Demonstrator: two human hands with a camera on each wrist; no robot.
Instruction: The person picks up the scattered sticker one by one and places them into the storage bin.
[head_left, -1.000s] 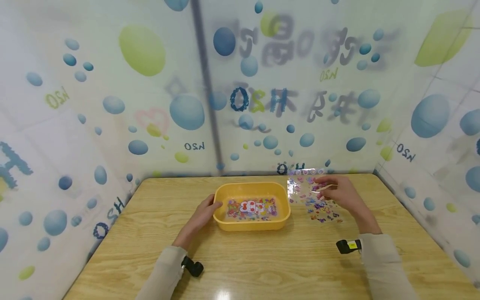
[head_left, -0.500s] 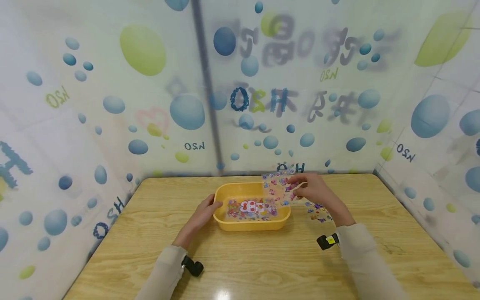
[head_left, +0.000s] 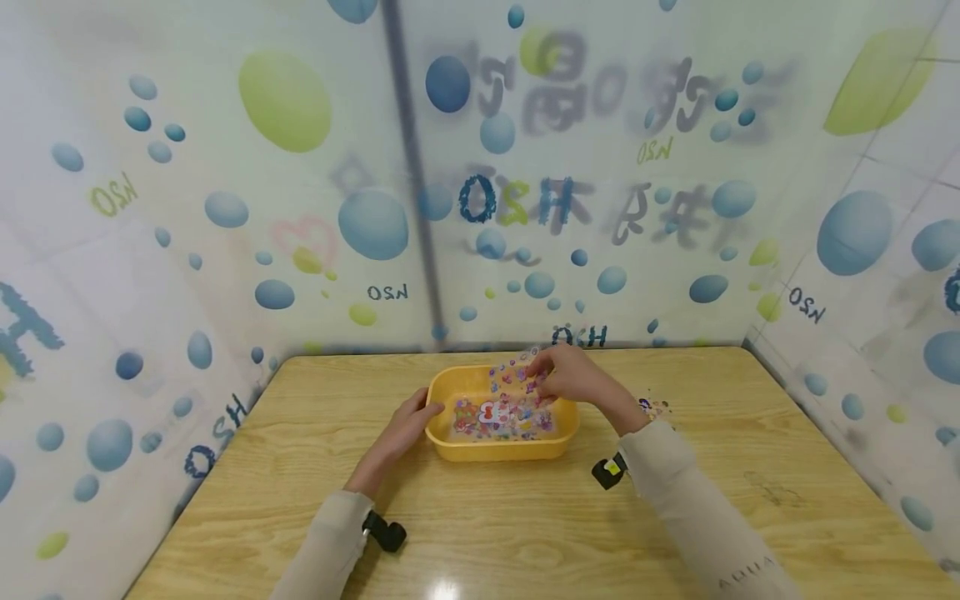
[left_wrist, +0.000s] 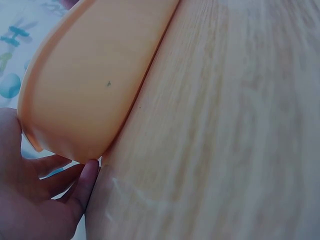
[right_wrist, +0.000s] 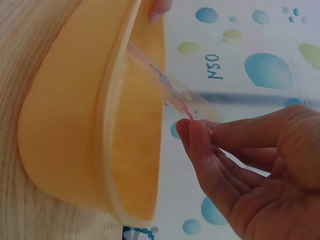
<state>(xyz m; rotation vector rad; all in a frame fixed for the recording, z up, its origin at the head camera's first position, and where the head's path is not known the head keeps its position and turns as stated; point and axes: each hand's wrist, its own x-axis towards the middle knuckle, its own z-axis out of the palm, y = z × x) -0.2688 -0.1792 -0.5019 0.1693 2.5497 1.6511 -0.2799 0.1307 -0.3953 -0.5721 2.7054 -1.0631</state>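
Observation:
A yellow plastic basin (head_left: 502,451) sits on the table. My left hand (head_left: 408,425) holds its left end, thumb over the rim and fingers against the outer wall (left_wrist: 75,142). Between thumb and fingertips, my right hand (head_left: 573,375) pinches a clear sticker sheet (head_left: 506,380) with small colourful prints. In the right wrist view, the sheet (right_wrist: 167,85) slants down past the rim into the basin. Inside the basin lie colourful stickers with a white cartoon figure (head_left: 491,412) in the middle; the raised sheet and my right hand partly cover them.
More small colourful stickers (head_left: 657,407) lie on the wooden table (head_left: 487,525) right of the basin, partly behind my right forearm. A white wall covering with blue and green bubbles (head_left: 373,225) stands along the table's back edge and both sides.
My right hand has carried the sticker sheet leftward, from above the stickers on the right to over the basin. My left hand has stayed on the basin's left end.

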